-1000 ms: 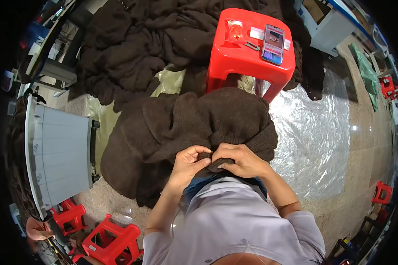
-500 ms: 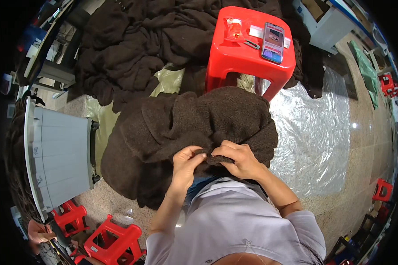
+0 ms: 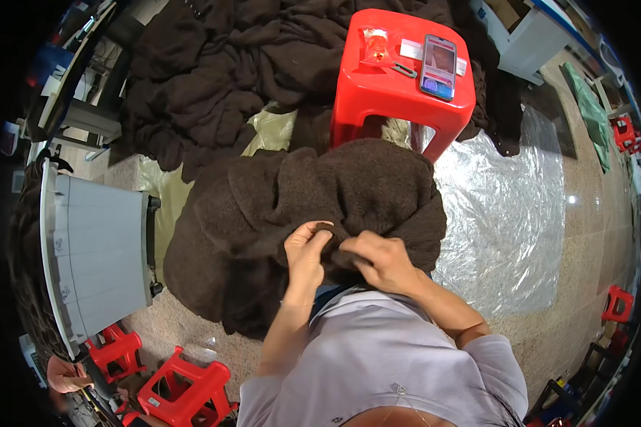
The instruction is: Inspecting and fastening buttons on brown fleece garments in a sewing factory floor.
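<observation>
On the person's lap, below the red stool point(image 3: 399, 78), the left hand point(image 3: 306, 250) and right hand point(image 3: 377, 257) each pinch the dark brown fleece garment point(image 3: 320, 199), seemingly bunching its edge to work a small spot.

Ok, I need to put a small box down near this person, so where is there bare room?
The clear plastic sheet right of the red stool lies bare. Bare floor shows between the grey panel and the dark fleece. Crowded: the stool top holds a phone and small items; both hands, left hand and right hand, pinch the fleece.
</observation>
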`<state>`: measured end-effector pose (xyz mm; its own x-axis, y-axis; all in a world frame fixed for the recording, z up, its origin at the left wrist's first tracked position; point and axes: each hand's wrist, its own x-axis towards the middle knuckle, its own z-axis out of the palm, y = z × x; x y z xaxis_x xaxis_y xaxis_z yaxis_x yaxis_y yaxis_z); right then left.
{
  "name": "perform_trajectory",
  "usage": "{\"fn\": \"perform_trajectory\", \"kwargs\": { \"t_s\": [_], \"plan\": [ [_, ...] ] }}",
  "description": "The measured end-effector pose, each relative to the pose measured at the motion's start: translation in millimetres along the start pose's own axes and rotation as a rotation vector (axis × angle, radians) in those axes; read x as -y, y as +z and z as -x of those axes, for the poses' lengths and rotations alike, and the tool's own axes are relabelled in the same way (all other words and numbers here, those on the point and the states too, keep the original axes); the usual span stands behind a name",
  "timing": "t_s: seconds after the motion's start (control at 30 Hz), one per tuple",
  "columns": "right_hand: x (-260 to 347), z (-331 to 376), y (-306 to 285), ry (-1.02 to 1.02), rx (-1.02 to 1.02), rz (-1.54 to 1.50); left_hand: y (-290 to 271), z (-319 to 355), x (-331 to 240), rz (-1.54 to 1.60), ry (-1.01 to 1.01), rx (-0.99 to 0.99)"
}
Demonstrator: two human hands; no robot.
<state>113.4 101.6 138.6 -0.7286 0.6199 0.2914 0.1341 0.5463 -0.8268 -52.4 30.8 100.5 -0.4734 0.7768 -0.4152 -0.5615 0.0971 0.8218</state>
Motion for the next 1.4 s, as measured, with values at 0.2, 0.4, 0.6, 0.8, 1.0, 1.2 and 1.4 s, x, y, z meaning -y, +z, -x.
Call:
{"fn": "perform_trajectory", "kwargs": {
  "t_s": [0.2, 0.4, 0.6, 0.8, 1.0, 1.2, 1.4],
  "plan": [
    [15, 11, -4, -0.208, -0.325, 0.178, 16, 16, -42, 0.083, -0.263, 0.113],
    [10, -1, 6, -0.314, -0.387, 0.211, 25, 32, -46, 0.17, -0.227, 0.187],
    [13, -5, 6, -0.26, -0.285, 0.383, 16, 36, -35, -0.001, -0.035, 0.174],
    [5, -15, -13, 0.108, 0.031, -0.2, -4, 32, -25, -0.352, 0.193, 0.245],
    [6, -24, -30, 0.201, 0.377, -0.184, 1, 33, -30, -0.374, 0.214, 0.324],
    [14, -8, -5, 0.161, 0.029, -0.204, 13, 49, -22, -0.619, 0.516, 0.156],
    [6, -1, 24, -0.072, -0.378, 0.157, 19, 41, -11, -0.586, 0.618, 0.183]
  ]
}}
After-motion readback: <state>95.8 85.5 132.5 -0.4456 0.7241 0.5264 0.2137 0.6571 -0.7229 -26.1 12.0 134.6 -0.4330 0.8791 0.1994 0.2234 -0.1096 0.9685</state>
